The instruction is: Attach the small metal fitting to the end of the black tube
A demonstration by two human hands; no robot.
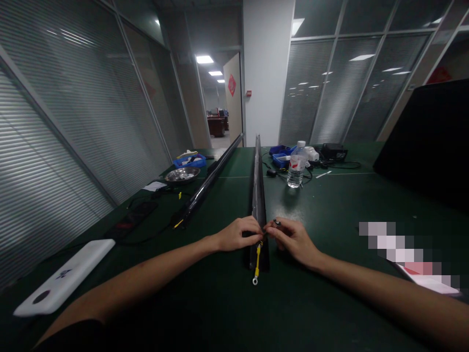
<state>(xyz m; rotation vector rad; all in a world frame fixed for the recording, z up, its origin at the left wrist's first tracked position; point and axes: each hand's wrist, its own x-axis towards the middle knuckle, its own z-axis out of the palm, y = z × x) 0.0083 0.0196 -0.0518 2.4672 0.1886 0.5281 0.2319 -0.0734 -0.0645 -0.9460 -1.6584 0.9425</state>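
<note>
A long dark channel-like strip (258, 190) runs away from me along the middle of the table. At its near end lies a short yellow wire (258, 259), tipped with a metal ring terminal (255, 281). My left hand (240, 233) reaches over the strip, thumb and fingers pinched at the upper end of the yellow wire. From the other side my right hand (293, 239) closes in a pinch, fingertips almost meeting the left ones; whatever it holds is too small to make out. A small dark ring-like item (277, 222) shows at its fingers.
A second long dark strip (208, 183) lies to the left, near a metal bowl (182, 174) and a blue tray (189, 161). A white oblong device (66, 278) rests at front left. Right of the strips stand a water bottle (296, 166), blue bins (281, 159) and a black monitor-like panel (425, 142).
</note>
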